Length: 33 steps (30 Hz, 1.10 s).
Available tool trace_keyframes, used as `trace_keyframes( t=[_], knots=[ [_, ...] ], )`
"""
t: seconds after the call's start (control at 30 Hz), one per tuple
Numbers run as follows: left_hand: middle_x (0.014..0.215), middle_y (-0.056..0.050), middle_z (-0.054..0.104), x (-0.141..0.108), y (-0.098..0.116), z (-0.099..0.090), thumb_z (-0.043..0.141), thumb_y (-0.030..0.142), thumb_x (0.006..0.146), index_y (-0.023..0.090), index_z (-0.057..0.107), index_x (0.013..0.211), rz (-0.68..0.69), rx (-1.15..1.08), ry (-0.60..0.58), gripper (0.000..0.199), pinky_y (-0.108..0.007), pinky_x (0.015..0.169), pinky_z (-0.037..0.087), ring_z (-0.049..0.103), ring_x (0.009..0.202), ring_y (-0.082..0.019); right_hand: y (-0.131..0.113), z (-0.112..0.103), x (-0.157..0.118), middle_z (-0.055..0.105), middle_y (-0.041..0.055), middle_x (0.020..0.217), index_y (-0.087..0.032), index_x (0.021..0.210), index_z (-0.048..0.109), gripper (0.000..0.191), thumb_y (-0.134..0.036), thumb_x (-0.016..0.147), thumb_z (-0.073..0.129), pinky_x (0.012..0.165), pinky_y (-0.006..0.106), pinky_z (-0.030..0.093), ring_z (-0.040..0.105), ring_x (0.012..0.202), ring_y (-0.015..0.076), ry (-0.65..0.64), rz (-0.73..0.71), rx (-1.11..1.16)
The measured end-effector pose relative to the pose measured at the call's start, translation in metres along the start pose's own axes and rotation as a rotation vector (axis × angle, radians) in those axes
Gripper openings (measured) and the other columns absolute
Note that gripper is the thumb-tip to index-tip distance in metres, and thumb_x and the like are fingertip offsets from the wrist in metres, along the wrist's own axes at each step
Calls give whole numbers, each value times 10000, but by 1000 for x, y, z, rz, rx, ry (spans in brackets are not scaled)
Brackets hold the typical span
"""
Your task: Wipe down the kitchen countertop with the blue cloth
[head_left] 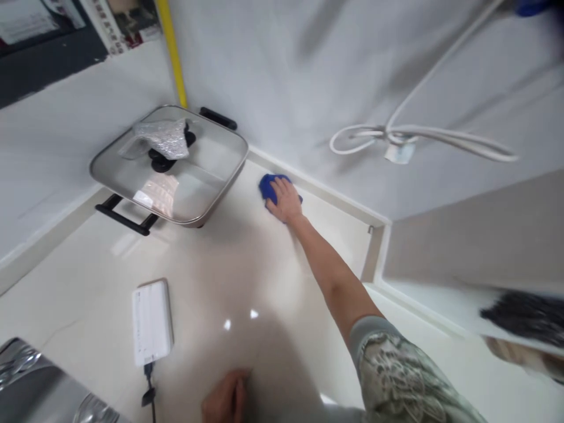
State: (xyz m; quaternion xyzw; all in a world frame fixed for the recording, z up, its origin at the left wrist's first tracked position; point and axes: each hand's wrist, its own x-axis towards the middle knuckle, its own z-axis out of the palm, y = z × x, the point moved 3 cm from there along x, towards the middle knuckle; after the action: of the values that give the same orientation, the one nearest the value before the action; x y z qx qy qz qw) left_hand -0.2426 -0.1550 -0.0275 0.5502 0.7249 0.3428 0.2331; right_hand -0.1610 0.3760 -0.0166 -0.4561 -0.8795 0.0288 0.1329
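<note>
My right hand [285, 201] presses a blue cloth [267, 187] flat on the pale, glossy surface [229, 258], close to the raised edge along the wall. Its fingers lie over the cloth, which sticks out around them. Low in the view, near the bottom edge, my left hand [225, 399] has its fingers curled in, and nothing shows in it. To the left of the cloth stands a rectangular pan with a glass lid [202, 194], black handles and silvery wrap around the lid knob.
A white power bank [150, 323] with a black cable lies at the lower left, near a shiny metal item [39, 388]. A bundled white cord [392, 134] hangs at the wall. A yellow pole [173, 53] stands behind the pan. Something black [526, 317] is at the right.
</note>
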Motion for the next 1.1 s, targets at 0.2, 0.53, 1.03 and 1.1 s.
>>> trace_keyframes(
  t=[0.2, 0.53, 1.03, 1.1],
  knots=[
    [805, 15, 759, 13, 4, -5, 429, 323, 1004, 263, 693, 989, 15, 12, 6, 271, -189, 593, 529, 708, 630, -129, 54, -37, -96, 352, 156, 1628, -79, 1516, 420, 706, -481, 936, 431, 1233, 523, 214, 218, 1516, 331, 14, 287, -92],
    [772, 3, 745, 30, 17, -12, 428, 323, 974, 233, 718, 973, -78, 122, -77, 304, -215, 601, 434, 673, 653, -144, 49, -76, -235, 314, 248, 1623, -1, 1528, 373, 757, -469, 936, 431, 1201, 589, 229, 217, 1513, 395, 4, 603, -139],
    [701, -9, 681, 44, 78, 43, 395, 420, 932, 191, 694, 967, 47, -125, -341, 378, -245, 644, 473, 620, 625, -145, 12, -126, -529, 328, 162, 1640, -107, 1520, 416, 712, -463, 910, 502, 1223, 590, 250, 202, 1538, 363, 44, 684, -122],
    [718, -16, 698, 39, 84, 57, 402, 385, 930, 186, 703, 984, 110, -82, -410, 365, -244, 652, 466, 622, 626, -143, 27, -136, -578, 332, 166, 1637, -108, 1522, 411, 705, -458, 914, 478, 1221, 596, 254, 209, 1537, 365, 29, 799, -167]
  ],
)
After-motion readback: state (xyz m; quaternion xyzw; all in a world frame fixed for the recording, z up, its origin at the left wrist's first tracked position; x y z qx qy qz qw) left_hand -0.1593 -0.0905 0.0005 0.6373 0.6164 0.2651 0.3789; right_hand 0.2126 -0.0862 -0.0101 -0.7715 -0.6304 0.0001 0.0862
